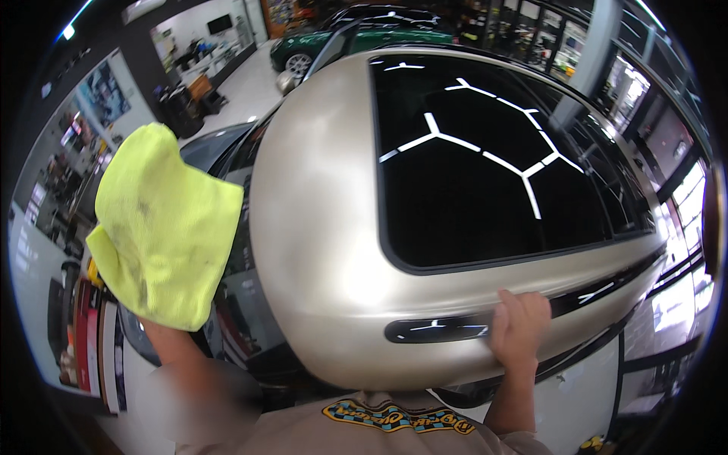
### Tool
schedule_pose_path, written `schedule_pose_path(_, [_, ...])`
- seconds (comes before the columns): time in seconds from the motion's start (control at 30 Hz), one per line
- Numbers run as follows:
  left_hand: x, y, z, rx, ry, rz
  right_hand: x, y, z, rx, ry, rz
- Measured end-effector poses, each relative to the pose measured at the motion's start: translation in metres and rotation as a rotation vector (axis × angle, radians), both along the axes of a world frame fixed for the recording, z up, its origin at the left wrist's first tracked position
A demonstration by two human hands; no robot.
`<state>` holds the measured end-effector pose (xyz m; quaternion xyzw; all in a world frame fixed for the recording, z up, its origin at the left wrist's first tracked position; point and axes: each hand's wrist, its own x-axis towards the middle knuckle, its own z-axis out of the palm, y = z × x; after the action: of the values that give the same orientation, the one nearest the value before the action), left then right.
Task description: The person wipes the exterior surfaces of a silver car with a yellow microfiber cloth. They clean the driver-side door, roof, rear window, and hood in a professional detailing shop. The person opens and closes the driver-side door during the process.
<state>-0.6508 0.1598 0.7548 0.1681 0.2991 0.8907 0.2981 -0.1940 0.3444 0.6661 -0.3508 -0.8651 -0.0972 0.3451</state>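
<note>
A yellow-green microfiber cloth (167,220) with a few dark smudges is raised at the left, beside the front of the car roof. It drapes over my left hand and hides the fingers; only the wrist and forearm show below it. My right hand (519,326) is closed over the black roof rail (432,331) on the near side of the car, fingers curled. Satin champagne-coloured, the car roof (318,205) fills the middle of the view. Its black glass panel (478,205) mirrors the angular ceiling lights.
Left of the roof, the windshield (246,303) slopes down below the cloth. A dark green car (379,34) stands beyond the far side. Black bins (176,110) are at the far left, and a grey pillar (588,68) rises at the far right.
</note>
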Motion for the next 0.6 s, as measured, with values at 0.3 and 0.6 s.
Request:
schedule_pose_path(0.3, [0.002,-0.057,-0.048,0.051,0.051,0.069,-0.001,-0.012,-0.035,-0.019,0.024,-0.115])
schedule_pose_path(0.6, [0.096,-0.124,-0.199,0.102,0.132,0.066,-0.005,0.005,-0.095,0.209,0.108,0.082])
